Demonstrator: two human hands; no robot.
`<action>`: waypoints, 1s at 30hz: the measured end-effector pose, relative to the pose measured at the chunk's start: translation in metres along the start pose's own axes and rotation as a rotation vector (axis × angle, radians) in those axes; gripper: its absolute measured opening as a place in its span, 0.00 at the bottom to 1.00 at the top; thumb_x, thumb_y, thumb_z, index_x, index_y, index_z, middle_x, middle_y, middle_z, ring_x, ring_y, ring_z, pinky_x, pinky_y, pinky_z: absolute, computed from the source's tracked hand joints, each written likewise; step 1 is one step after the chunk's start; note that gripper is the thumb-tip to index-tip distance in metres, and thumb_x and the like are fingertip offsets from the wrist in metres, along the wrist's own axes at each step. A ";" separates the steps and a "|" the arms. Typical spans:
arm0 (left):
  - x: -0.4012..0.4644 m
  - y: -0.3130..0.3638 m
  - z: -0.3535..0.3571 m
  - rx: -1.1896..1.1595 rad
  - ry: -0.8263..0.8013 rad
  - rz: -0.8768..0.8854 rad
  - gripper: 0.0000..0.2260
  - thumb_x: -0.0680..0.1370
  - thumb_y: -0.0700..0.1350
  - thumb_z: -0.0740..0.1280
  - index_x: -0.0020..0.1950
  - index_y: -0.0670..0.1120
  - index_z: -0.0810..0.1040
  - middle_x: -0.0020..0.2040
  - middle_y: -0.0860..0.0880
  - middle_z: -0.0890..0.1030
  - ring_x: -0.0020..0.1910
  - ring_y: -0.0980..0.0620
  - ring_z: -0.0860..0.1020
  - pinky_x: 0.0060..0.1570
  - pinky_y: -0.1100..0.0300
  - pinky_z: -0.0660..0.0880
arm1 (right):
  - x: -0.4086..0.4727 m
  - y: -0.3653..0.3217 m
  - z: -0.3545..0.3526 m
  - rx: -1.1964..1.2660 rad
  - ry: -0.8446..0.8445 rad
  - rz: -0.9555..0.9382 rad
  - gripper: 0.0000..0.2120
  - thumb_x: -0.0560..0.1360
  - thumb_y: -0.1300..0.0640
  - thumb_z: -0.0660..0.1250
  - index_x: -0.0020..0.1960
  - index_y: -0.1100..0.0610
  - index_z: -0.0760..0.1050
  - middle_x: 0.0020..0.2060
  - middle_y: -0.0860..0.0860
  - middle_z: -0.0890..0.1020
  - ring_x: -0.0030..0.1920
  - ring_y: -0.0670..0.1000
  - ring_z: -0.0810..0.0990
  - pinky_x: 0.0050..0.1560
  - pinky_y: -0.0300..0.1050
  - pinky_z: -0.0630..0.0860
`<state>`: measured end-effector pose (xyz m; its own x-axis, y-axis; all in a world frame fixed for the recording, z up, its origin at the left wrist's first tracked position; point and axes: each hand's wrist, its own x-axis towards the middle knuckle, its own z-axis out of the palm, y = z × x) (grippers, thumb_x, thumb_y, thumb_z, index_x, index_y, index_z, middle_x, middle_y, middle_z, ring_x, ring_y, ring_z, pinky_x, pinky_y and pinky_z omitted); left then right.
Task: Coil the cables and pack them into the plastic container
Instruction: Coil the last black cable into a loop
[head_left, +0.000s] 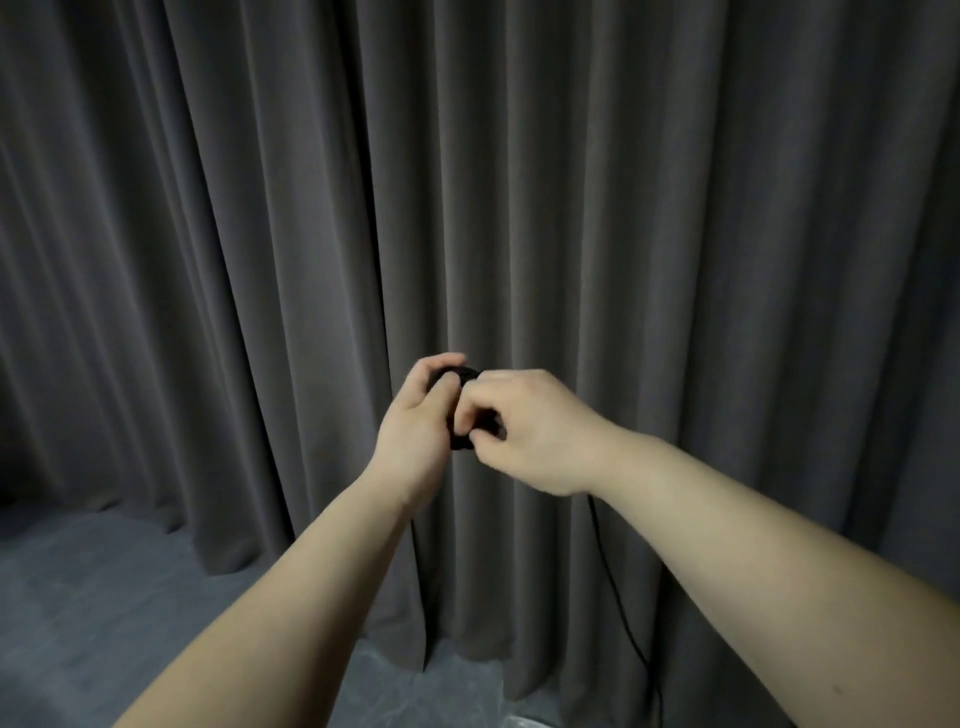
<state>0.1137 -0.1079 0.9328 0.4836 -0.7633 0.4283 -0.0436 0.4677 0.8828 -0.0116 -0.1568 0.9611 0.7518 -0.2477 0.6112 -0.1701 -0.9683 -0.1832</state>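
Observation:
Both hands are raised in front of me at mid-frame. My left hand (415, 421) grips a small coil of black cable (460, 440), its fingers curled round the loops. My right hand (530, 431) pinches the same coil from the right side, fingers bent inward. Most of the coil is hidden between the two hands. A loose strand of the black cable (613, 587) hangs down from under my right wrist toward the floor. The plastic container is not in view.
A dark grey pleated curtain (571, 182) fills the whole background right behind the hands. Grey carpeted floor (104, 597) shows at the lower left. A pale edge of some object (524, 722) peeks in at the bottom.

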 end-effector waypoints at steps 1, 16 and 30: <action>-0.002 0.000 0.001 -0.023 -0.029 -0.022 0.08 0.82 0.38 0.59 0.55 0.45 0.77 0.34 0.48 0.79 0.32 0.54 0.77 0.30 0.62 0.75 | 0.000 0.002 0.000 0.102 0.049 0.055 0.06 0.71 0.63 0.67 0.43 0.52 0.78 0.38 0.44 0.78 0.38 0.45 0.76 0.43 0.38 0.73; -0.007 -0.008 0.012 -0.137 -0.193 -0.109 0.12 0.84 0.44 0.56 0.55 0.41 0.78 0.31 0.50 0.66 0.28 0.56 0.64 0.34 0.65 0.64 | -0.003 0.029 0.003 0.260 0.336 0.513 0.24 0.59 0.44 0.79 0.32 0.53 0.65 0.26 0.44 0.67 0.29 0.46 0.63 0.29 0.41 0.61; -0.010 -0.008 0.025 -0.161 -0.073 -0.024 0.06 0.83 0.41 0.58 0.55 0.45 0.75 0.26 0.56 0.65 0.26 0.59 0.63 0.31 0.67 0.64 | -0.018 0.024 0.034 0.307 0.377 0.559 0.19 0.82 0.45 0.48 0.46 0.52 0.74 0.42 0.51 0.81 0.45 0.53 0.77 0.47 0.47 0.73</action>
<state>0.0875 -0.1154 0.9268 0.4179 -0.8028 0.4254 0.1109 0.5098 0.8531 -0.0077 -0.1747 0.9193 0.3260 -0.7496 0.5760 -0.2361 -0.6546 -0.7182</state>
